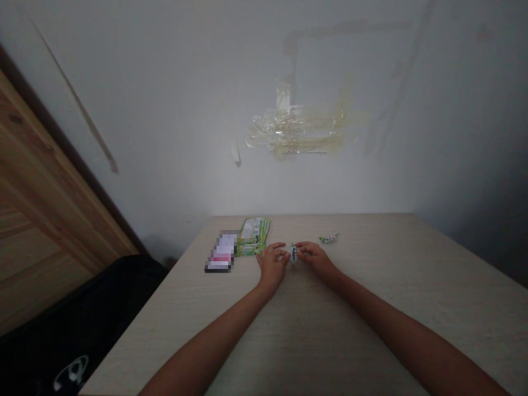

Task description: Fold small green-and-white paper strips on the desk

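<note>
Between my two hands is a small folded green-and-white paper piece (293, 254), standing on the table. From its left side my left hand (272, 265) grips it, the fingers curved and the thumb against it. On its right side, my right hand (317, 258) pinches its edge with closed fingertips. A similar folded piece (329, 238), pointed at both ends like a little boat, lies beyond my right hand. Several flat green printed sheets or packets (254, 228) lie overlapping just beyond my left hand.
A phone with a blurred screen (223, 252) lies left of the green sheets. The pale wooden table (371, 341) meets a wall (165, 110) bearing peeling clear tape (297, 132). Left of the table are a black item (91, 313) and a wooden panel (37, 181).
</note>
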`<state>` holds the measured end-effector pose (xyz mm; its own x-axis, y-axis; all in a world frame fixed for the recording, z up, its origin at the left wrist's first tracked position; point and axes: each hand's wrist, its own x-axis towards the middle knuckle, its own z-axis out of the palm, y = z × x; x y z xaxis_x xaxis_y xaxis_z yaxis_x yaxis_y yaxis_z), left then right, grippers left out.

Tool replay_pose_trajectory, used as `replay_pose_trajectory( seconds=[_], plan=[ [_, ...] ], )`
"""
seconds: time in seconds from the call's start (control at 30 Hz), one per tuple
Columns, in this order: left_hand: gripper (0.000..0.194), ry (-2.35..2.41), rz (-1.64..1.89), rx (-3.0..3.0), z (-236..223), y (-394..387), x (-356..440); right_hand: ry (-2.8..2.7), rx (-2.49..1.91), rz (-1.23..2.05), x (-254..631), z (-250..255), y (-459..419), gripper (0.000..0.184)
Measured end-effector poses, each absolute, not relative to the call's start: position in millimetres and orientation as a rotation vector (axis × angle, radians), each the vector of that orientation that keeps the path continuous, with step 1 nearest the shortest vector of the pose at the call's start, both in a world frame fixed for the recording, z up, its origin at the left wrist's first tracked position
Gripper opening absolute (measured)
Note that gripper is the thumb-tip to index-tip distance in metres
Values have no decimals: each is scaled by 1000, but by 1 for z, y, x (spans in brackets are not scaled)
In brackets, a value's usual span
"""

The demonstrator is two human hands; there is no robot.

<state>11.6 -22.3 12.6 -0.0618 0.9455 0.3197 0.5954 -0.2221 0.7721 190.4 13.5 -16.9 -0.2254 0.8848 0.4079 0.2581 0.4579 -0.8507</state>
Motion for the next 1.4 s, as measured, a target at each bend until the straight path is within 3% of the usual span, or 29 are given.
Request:
replay_pose_trajectory(
  seconds=[0.67,1.1,1.4],
  plan=[
    [9,1635,1203,1917,8,-21,7,-1631,-1038,1001,193,-3,6,38],
    [8,1603,1223,1881,7,-20,8,-1797,-1009,872,192,-7,9,31],
    [10,1596,1215,1896,8,-20,8,-1764,-972,865,194,-17,13,39]
  ],
)
